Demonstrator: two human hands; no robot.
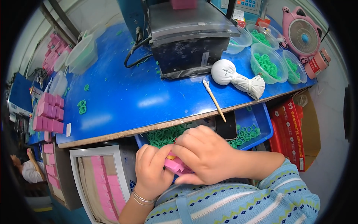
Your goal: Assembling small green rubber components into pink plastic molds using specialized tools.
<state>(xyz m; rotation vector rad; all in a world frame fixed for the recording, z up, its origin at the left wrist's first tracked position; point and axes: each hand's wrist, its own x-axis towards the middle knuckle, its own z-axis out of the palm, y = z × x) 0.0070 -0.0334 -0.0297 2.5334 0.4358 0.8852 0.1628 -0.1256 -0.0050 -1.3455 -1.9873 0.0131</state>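
Observation:
Low in front of my body, just past the table's front edge, both hands meet on a small pink block point(178, 166). My left hand point(151, 170) is closed around its left side, with thumb and fingers pressed against it. Over the top and right side curls my right hand point(205, 156), also closed. A bit of yellow shows between the fingers at the block's upper end; what it is I cannot make out. Much of the block is hidden by my fingers. Right behind my hands are loose green rings point(162, 136) in a blue tray point(265, 130).
On the blue table point(112, 97) stands a black machine point(190, 56). A white tied cloth bundle point(238, 79) and a wooden stick point(213, 98) lie before it. Clear bowls point(281, 65) hold green pieces. Pink blocks point(48, 112) are stacked left. A dark phone point(226, 128) lies at the tray.

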